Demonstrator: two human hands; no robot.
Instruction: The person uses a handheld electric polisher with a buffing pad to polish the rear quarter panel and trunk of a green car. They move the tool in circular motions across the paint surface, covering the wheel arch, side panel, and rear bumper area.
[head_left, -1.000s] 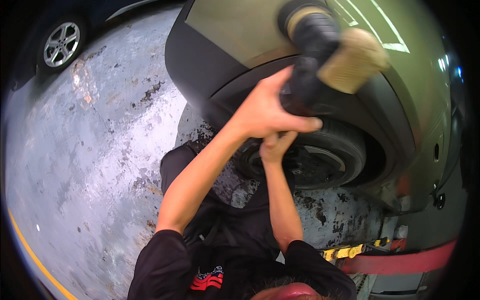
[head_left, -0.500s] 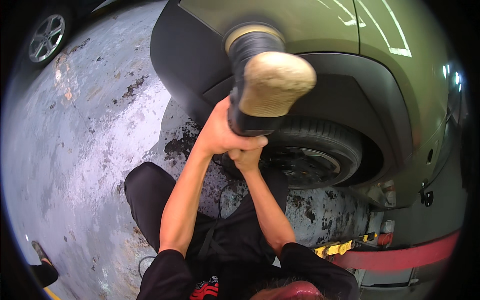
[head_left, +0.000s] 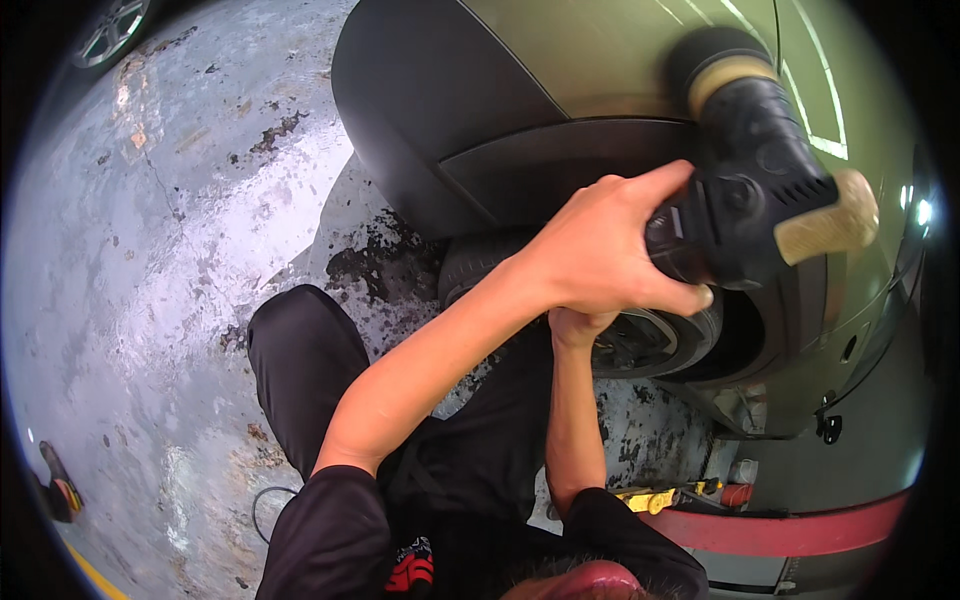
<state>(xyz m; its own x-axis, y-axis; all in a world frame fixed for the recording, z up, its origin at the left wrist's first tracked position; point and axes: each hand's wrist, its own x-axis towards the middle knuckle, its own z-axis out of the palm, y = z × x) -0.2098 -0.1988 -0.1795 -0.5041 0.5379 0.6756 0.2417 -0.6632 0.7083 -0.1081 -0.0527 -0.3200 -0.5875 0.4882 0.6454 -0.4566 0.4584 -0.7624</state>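
Polisher [head_left: 745, 205], a black moulded-plastic body with slotted vents, sits at 2 o'clock in the view. The left hand [head_left: 605, 245] grips its near end, fingers and thumb spread around the casing. Beneath it the right hand [head_left: 577, 325] is largely covered, so its grip cannot be told. From the body, a tan, grainy, rounded side handle [head_left: 830, 220] juts toward 3 o'clock; a dark, blurred round pad [head_left: 712, 48] with a yellowish ring points toward 12, by the glossy olive car panel [head_left: 600, 60]. Below lie matte dark trim [head_left: 560, 170] and a ribbed rubber tyre [head_left: 700, 335]. Flaking grey floor [head_left: 200, 270] spreads around 9 o'clock; a smooth red curved beam [head_left: 790, 533] lies at 4.
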